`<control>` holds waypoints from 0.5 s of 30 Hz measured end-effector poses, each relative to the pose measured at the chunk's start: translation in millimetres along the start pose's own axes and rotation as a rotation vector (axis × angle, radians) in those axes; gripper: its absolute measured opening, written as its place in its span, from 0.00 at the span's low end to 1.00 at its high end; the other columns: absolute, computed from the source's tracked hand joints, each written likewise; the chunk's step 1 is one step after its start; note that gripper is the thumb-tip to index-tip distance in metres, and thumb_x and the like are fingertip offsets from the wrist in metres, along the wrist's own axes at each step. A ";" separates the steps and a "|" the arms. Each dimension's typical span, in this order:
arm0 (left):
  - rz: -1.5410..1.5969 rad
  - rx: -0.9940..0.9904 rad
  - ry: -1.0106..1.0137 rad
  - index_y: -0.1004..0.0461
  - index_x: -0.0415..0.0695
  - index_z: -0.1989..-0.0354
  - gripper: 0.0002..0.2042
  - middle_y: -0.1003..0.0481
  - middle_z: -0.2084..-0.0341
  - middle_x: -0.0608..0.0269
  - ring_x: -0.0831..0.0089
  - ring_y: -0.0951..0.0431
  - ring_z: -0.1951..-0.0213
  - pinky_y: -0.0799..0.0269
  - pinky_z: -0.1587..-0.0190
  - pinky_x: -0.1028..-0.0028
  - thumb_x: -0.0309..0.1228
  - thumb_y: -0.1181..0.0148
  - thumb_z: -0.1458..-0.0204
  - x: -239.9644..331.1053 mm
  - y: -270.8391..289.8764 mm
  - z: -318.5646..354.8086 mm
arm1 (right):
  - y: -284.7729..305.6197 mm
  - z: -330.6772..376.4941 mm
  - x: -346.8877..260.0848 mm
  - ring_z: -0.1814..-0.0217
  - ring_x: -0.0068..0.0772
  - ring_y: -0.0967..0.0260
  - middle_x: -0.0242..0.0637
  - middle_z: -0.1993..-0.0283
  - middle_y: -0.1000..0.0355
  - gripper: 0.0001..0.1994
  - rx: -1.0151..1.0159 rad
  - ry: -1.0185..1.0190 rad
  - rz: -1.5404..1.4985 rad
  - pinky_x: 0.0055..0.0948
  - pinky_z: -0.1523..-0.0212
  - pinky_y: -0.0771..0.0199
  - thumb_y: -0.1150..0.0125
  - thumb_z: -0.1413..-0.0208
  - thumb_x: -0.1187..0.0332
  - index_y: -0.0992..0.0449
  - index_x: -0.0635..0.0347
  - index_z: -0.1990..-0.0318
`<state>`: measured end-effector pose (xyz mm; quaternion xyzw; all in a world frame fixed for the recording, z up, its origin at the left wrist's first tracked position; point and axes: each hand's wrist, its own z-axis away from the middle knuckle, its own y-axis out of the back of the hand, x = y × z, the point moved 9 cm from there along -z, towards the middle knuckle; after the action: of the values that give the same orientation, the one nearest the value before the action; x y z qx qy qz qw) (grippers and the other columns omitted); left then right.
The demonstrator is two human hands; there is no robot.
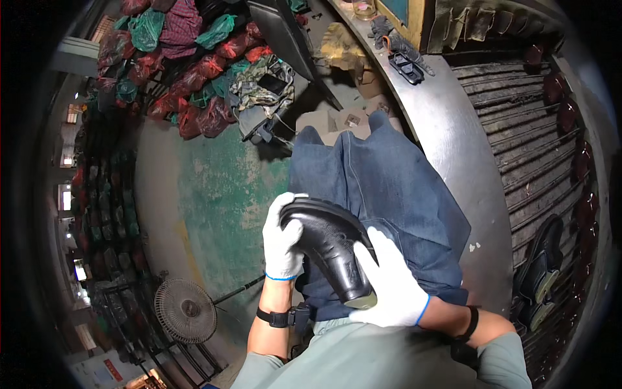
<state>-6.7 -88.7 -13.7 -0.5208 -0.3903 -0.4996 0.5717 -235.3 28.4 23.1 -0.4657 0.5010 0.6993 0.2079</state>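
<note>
A black leather shoe (324, 244) with a thick dark sole lies tilted over my lap. A yellow-green block end (363, 301) shows at its opening, nearest my body. My left hand (282, 240), in a white glove, wraps round one end of the shoe, thumb on the leather and fingers over the sole edge. Against the shoe's other end, my right hand (392, 285), also white-gloved, holds it with long, nearly straight fingers along the side. Its palm is close to the block end. Below the shoe are my blue trousers or apron (395, 175).
To the right runs a metal-topped bench (440, 110) with a black object (407, 67) on it. Beyond is a slatted conveyor (518, 142) carrying black shoes (543, 259). A fan (186, 310) stands at left. Red and green bags (214, 117) are piled at the far left.
</note>
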 end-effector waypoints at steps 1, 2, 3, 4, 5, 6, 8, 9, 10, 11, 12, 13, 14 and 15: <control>-0.118 0.040 -0.030 0.27 0.36 0.27 0.33 0.20 0.35 0.53 0.64 0.20 0.37 0.30 0.28 0.65 0.36 0.26 0.39 18.1 -12.5 -7.2 | -1.4 -10.3 4.8 0.10 0.72 0.57 0.65 0.11 0.55 0.66 0.014 -0.027 -0.066 0.61 0.13 0.54 0.14 0.54 0.48 0.51 0.68 0.15; -0.317 0.076 -0.023 0.24 0.35 0.30 0.28 0.19 0.37 0.52 0.66 0.21 0.36 0.30 0.28 0.66 0.35 0.30 0.35 39.2 -28.3 -11.5 | -3.1 -21.1 10.2 0.10 0.73 0.55 0.66 0.12 0.55 0.65 0.018 -0.042 -0.137 0.56 0.12 0.52 0.14 0.54 0.51 0.51 0.69 0.15; -0.383 0.120 -0.035 0.23 0.34 0.30 0.23 0.19 0.37 0.53 0.67 0.22 0.36 0.31 0.28 0.66 0.34 0.36 0.30 35.7 -58.5 -11.6 | 30.8 -9.5 26.9 0.10 0.61 0.51 0.62 0.12 0.50 0.67 0.085 0.194 -0.151 0.50 0.12 0.50 0.11 0.56 0.56 0.52 0.69 0.14; -0.416 0.040 -0.072 0.23 0.34 0.30 0.22 0.19 0.37 0.54 0.66 0.22 0.35 0.31 0.27 0.65 0.34 0.40 0.27 44.4 -68.3 -17.2 | 39.4 -10.0 40.2 0.10 0.55 0.49 0.58 0.12 0.48 0.68 0.025 0.123 -0.500 0.49 0.12 0.49 0.10 0.57 0.57 0.53 0.69 0.14; -0.450 -0.035 -0.110 0.23 0.34 0.30 0.21 0.18 0.37 0.54 0.65 0.22 0.35 0.32 0.27 0.65 0.34 0.44 0.25 52.1 -76.8 -23.8 | 42.7 -10.0 49.0 0.10 0.49 0.47 0.54 0.12 0.46 0.69 -0.045 0.050 -0.844 0.47 0.13 0.49 0.09 0.57 0.59 0.54 0.68 0.13; -0.414 -0.125 -0.164 0.22 0.35 0.31 0.21 0.19 0.36 0.56 0.64 0.22 0.33 0.33 0.25 0.64 0.35 0.53 0.21 59.7 -82.8 -28.5 | 47.3 -7.2 47.3 0.12 0.44 0.43 0.51 0.13 0.43 0.67 -0.077 0.031 -0.999 0.46 0.13 0.46 0.10 0.56 0.61 0.54 0.67 0.13; -0.143 -0.195 -0.019 0.18 0.38 0.38 0.22 0.17 0.45 0.58 0.68 0.19 0.41 0.28 0.31 0.68 0.40 0.56 0.20 38.5 -96.6 -51.8 | 51.2 0.3 54.0 0.13 0.44 0.41 0.49 0.14 0.41 0.67 -0.112 -0.085 -1.376 0.44 0.13 0.45 0.11 0.59 0.66 0.52 0.66 0.13; 0.007 -0.237 0.103 0.17 0.39 0.41 0.22 0.16 0.48 0.59 0.70 0.19 0.45 0.26 0.35 0.70 0.41 0.56 0.20 24.9 -113.5 -60.3 | 49.7 6.0 63.4 0.13 0.44 0.40 0.49 0.15 0.39 0.67 -0.099 -0.111 -1.525 0.44 0.13 0.44 0.10 0.61 0.67 0.51 0.67 0.13; 0.083 -0.264 0.172 0.17 0.37 0.45 0.21 0.15 0.48 0.52 0.62 0.14 0.48 0.18 0.38 0.63 0.42 0.50 0.21 15.9 -123.3 -62.8 | 52.4 13.7 59.3 0.16 0.47 0.35 0.51 0.19 0.32 0.58 -0.052 -0.167 -1.634 0.45 0.15 0.39 0.20 0.60 0.72 0.42 0.70 0.17; 0.260 -0.190 0.257 0.17 0.37 0.50 0.17 0.15 0.55 0.53 0.62 0.14 0.54 0.15 0.46 0.64 0.39 0.47 0.23 -0.8 -129.6 -64.4 | 48.6 22.8 67.8 0.18 0.48 0.33 0.52 0.21 0.30 0.55 -0.029 -0.198 -1.691 0.45 0.15 0.37 0.23 0.60 0.73 0.40 0.71 0.18; 0.216 -0.198 0.222 0.16 0.38 0.51 0.16 0.15 0.56 0.54 0.63 0.14 0.55 0.16 0.48 0.65 0.37 0.45 0.24 -11.7 -133.7 -73.9 | 44.0 33.3 84.5 0.20 0.50 0.31 0.52 0.23 0.28 0.52 0.006 -0.222 -1.746 0.46 0.16 0.35 0.27 0.61 0.74 0.37 0.72 0.20; 0.169 -0.199 0.185 0.15 0.38 0.53 0.14 0.15 0.58 0.54 0.63 0.14 0.56 0.16 0.51 0.66 0.35 0.44 0.26 -17.9 -134.7 -82.0 | 38.8 39.1 94.3 0.21 0.51 0.29 0.52 0.24 0.26 0.50 0.034 -0.245 -1.804 0.47 0.17 0.34 0.31 0.62 0.74 0.34 0.72 0.22; 0.029 -0.217 0.104 0.15 0.38 0.53 0.13 0.14 0.58 0.54 0.64 0.14 0.56 0.17 0.50 0.66 0.34 0.43 0.27 -19.1 -134.6 -88.8 | 35.0 44.0 103.3 0.27 0.55 0.24 0.54 0.29 0.22 0.46 0.083 -0.250 -1.843 0.48 0.20 0.29 0.39 0.64 0.74 0.27 0.74 0.26; -0.107 -0.244 0.032 0.15 0.38 0.53 0.12 0.14 0.59 0.55 0.65 0.14 0.56 0.18 0.50 0.67 0.33 0.42 0.27 -17.9 -144.8 -93.1 | 33.1 51.1 112.3 0.27 0.55 0.24 0.55 0.29 0.23 0.45 0.127 -0.272 -1.852 0.48 0.20 0.29 0.39 0.63 0.74 0.27 0.74 0.27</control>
<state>-158.7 -171.5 -15.5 -0.5570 -0.3448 -0.5814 0.4826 -336.9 40.8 -53.3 -0.5809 -0.0609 0.2751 0.7636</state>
